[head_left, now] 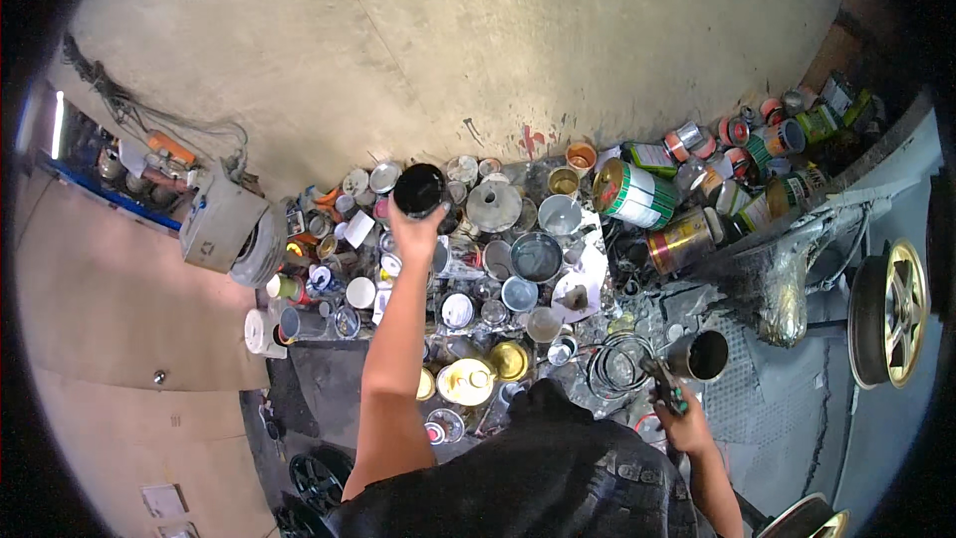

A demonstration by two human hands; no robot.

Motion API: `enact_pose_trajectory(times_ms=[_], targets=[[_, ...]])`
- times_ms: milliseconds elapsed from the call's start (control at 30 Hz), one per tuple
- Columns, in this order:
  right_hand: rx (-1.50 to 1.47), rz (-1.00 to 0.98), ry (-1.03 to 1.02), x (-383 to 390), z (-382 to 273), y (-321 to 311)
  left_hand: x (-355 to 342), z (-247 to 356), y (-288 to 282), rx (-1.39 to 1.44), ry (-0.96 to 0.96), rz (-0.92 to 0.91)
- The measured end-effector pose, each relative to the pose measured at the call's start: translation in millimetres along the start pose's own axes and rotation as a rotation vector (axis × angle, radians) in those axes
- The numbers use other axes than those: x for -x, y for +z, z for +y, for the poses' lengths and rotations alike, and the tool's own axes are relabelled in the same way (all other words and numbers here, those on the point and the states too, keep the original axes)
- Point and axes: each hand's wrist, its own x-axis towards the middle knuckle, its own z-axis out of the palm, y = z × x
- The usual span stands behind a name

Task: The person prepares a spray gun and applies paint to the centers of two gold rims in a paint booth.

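Note:
My left hand (418,224) is stretched out over the far side of the cluttered bench, its fingers wrapped round a round cup (420,189) that looks black inside. Low on the right, my right hand (684,425) grips a spray gun (662,387). An open metal cup (700,356), dark within, sits at the gun's top and seems attached to it. Beside the gun lies a coiled black cable or hose (615,364). Near my left hand stand a grey round lid with a raised centre (494,206) and several small tubs.
Cans and plastic cups crowd the bench, among them a clear dark-stained tub (536,257) and a yellow-stained can (465,382). A large green-and-white can (634,193) lies tilted at right. Wheel rims (901,314) hang at far right. A stained wall (478,60) rises behind.

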Motion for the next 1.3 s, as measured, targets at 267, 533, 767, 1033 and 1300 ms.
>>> enact_pose_trajectory(times_ms=[267,533,767,1033,1300], targets=[[-0.042,0.336,0.317,32.1,19.2,-38.6,-78.0,-126.4,97.2,-0.018,-0.118,0.114],[-0.040,0.526,0.375,40.9,25.2,-45.3,-95.7,-157.3,114.4,-0.135,-0.308,0.006],[-0.118,0.447,0.262,57.4,38.5,-4.1,-65.0,-100.7,95.7,-0.211,-0.120,0.105],[-0.057,0.286,0.308,52.0,40.8,10.3,226.1,112.3,109.6,0.086,-0.159,-0.951],[0.173,0.292,0.138,118.9,114.4,44.7,447.4,153.6,131.4,-0.348,-0.222,-1.683]])
